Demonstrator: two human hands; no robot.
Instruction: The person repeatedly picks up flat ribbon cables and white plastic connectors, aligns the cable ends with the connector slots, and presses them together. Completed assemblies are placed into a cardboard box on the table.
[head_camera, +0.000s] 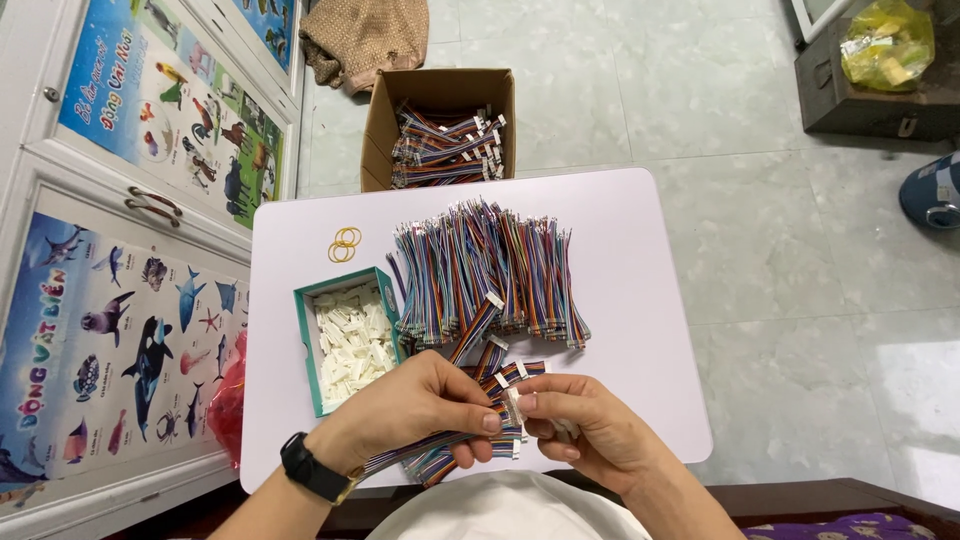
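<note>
My left hand (415, 405) is closed around a striped wire bundle (440, 450) whose length runs toward my right hand (580, 425), which pinches the bundle's white connector (513, 405) right beside its fingertips, above the desk (640, 300).

Home room used for piecework. Tiled floor (760, 200), children's animal posters (130, 330) on cabinet doors. Low counter (640, 330) with wire bundles (490, 270), a cardboard box (440, 95) alongside.

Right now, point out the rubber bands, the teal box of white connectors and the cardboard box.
rubber bands (344, 244), head view, on the overlapping yellow loops.
teal box (303, 340), head view, on its left wall.
cardboard box (378, 125), head view, on its left wall.
</note>
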